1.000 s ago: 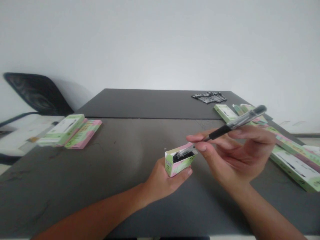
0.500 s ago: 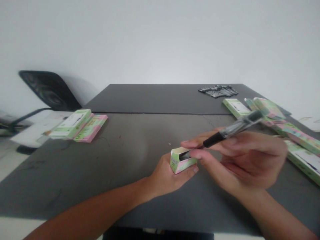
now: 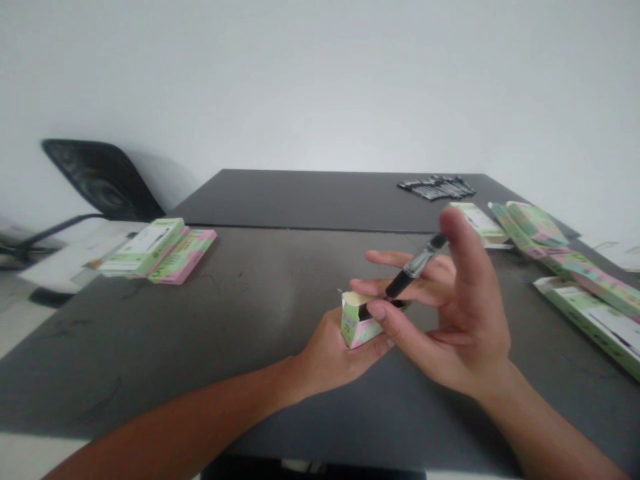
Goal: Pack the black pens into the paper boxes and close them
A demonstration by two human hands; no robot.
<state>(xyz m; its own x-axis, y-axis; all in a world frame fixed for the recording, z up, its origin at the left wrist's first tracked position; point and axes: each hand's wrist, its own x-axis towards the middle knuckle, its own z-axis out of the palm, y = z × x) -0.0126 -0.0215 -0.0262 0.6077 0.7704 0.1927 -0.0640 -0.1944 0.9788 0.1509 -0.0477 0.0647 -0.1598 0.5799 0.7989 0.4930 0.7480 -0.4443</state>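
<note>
In the head view, the right hand (image 3: 467, 333) holds a slim clear plastic pen with a black grip (image 3: 417, 265), pinched low between the thumb and the longer fingers. One raised finger meets the pen's upper end, and the remaining fingers are spread loosely beyond the pinch. The pen's long axis slants from that raised fingertip down and leftward to a small open-topped pink-and-green cardboard box (image 3: 364, 333). The box mouth lies directly below and just left of the pinching fingers, with the pen's lower end over it; thumb and fingers hide that end, so whether it is inside cannot be told.

The left hand (image 3: 333, 357) is closed around the box from beneath, its thumb along the near side, with the open mouth facing up. Its fingers are mostly hidden behind the cardboard. Something dark shows inside, too covered to make out. The right hand alone touches the pen.

Farther off, beyond the right fingers on the dark grey surface (image 3: 260, 307), lies a spread of black-and-clear pens (image 3: 437, 189). To their right lies a flat green-and-white carton (image 3: 593, 327), well apart from the left fingers.
</note>
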